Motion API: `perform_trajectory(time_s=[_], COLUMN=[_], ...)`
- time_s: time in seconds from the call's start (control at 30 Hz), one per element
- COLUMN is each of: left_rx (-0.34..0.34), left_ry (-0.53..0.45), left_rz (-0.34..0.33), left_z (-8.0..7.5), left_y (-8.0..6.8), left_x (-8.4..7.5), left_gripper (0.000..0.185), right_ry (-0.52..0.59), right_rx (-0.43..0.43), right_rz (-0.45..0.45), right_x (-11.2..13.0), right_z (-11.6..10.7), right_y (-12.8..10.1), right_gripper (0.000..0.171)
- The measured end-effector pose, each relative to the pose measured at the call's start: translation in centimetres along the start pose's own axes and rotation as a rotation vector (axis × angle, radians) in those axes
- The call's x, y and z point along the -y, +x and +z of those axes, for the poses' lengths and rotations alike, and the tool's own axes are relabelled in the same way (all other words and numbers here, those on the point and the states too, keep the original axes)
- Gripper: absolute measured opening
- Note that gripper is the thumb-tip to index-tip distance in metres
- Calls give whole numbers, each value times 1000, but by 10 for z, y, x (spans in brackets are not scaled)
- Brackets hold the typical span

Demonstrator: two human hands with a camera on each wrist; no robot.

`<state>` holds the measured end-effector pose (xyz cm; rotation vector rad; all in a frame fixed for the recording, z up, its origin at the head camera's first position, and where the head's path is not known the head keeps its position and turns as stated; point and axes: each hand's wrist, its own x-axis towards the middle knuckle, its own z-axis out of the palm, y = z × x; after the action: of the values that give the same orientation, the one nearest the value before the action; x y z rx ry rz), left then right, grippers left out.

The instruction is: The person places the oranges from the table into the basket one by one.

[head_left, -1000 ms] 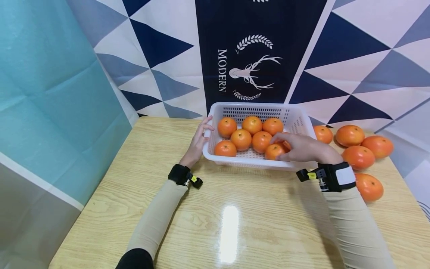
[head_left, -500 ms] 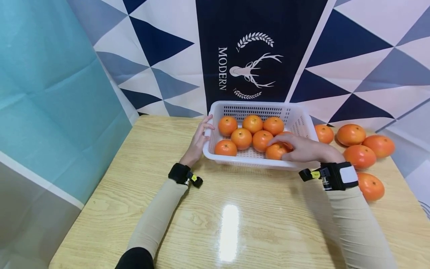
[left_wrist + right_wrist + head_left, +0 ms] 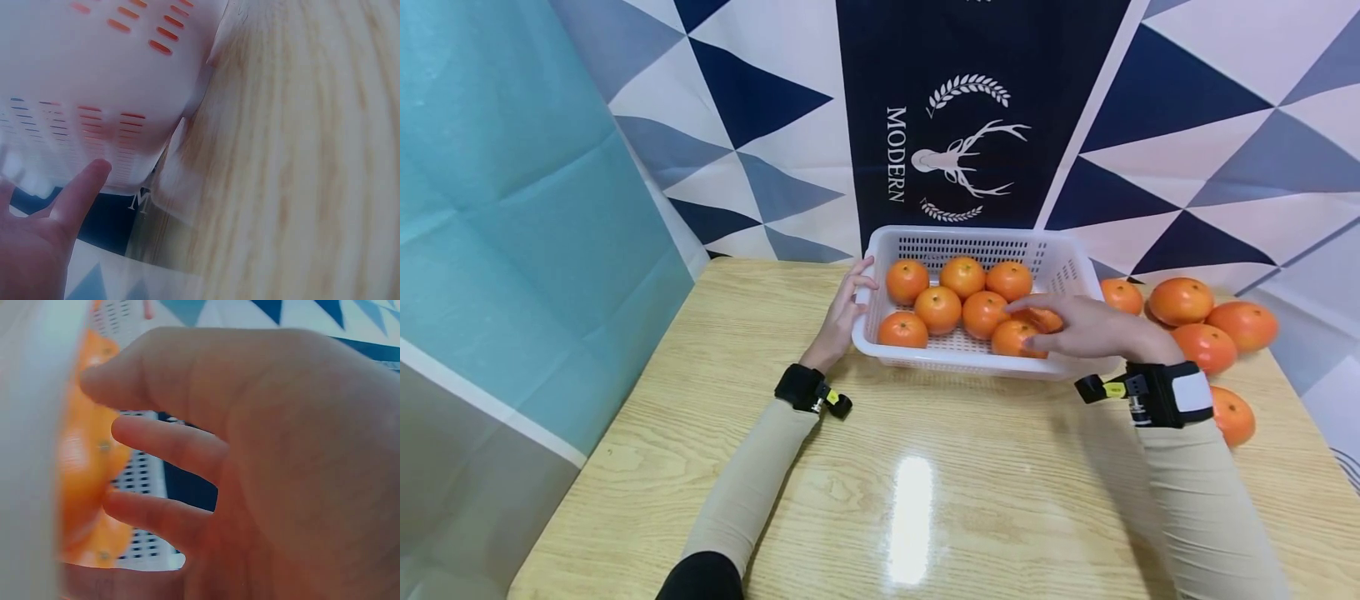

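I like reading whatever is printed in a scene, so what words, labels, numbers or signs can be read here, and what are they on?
"MODERN": white letters running downward on the dark blue cloth panel behind the basket, beside a white deer head and leaf sprigs.
The wrist bands carry small yellow tags, too small to read.
The oranges, the basket and the table show no writing.

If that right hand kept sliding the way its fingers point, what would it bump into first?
Probably the oranges in the middle of the white basket. The right hand points leftward just above them, though its exact height is hard to judge.
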<state>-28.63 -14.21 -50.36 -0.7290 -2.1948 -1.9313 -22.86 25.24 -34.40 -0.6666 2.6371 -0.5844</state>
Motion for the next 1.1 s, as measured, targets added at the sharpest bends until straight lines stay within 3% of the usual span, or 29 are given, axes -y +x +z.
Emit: perform_trajectory(time_s=[0.2,0.23,0.4,0.87,1.0,1.07,1.1], left_rx=[4,-2,-6,-2,0,-8,-8], left_ry=[-15,-4,15,-34,-49,-34,-26], left_rz=[0,-9,-24,19,12,8,-1], left_z=[-1,-1,-1,-1,4,5,6], left_y=[-1,-1,-2,7,2,1,-2], left_x=[-2,-10,-5,18,-8,-13,-25], left_gripper=[32,32,31,33,37,37,36], right_ry=[19,18,-12,-80,-96,-95,-102], right_rx=[-29,-34,-55,-168,-212,-215,-218], right_rz=[-20,-29,-7,136,131,134,136], right_x=[6,6,3,-43,-53,-57,-58], right_z=[-11,-12,-20,-48,-51,-51,-51], right_y=[-7,-8,-17,-78,-88,-89,-89], right_gripper=[58,58,59,63,62,63,64])
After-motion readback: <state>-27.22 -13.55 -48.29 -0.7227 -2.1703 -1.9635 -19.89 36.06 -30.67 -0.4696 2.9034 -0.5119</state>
